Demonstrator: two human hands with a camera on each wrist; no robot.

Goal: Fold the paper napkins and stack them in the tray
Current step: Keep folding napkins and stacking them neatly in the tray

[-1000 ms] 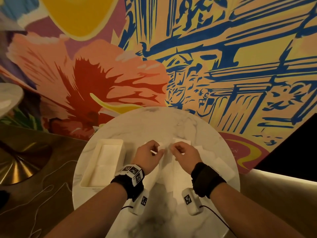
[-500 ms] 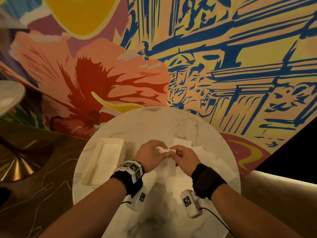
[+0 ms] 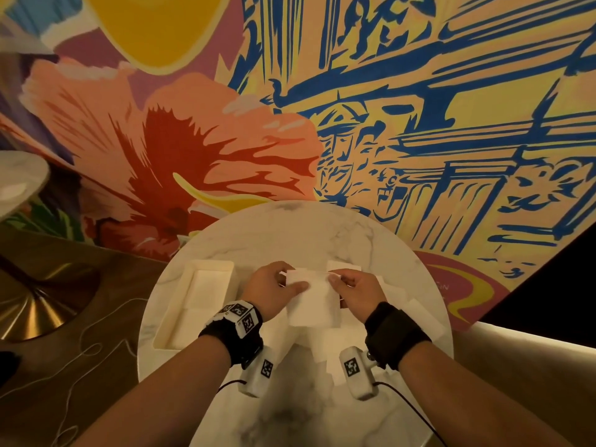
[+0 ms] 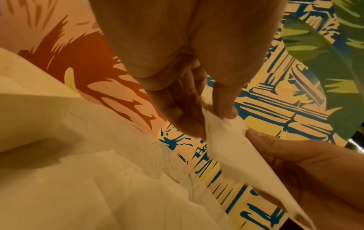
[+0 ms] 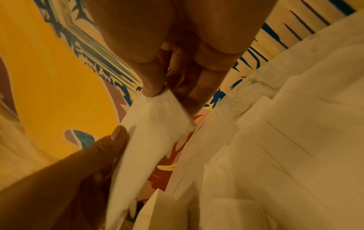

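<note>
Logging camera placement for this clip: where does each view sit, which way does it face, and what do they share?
Head: worn high, looking down at the round table, tray and both forearms.
Left wrist: looks along the left hand at the napkin it pinches.
Right wrist: looks along the right hand, pinching the same napkin.
All three show that napkin and both hands.

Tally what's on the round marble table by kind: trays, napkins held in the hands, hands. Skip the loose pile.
Trays: 1, the cream tray, with folded napkins inside.
Held napkins: 1, the white napkin, lifted above the loose pile.
Hands: 2, the left hand and the right hand, each pinching a top corner.
Total: 4.
</note>
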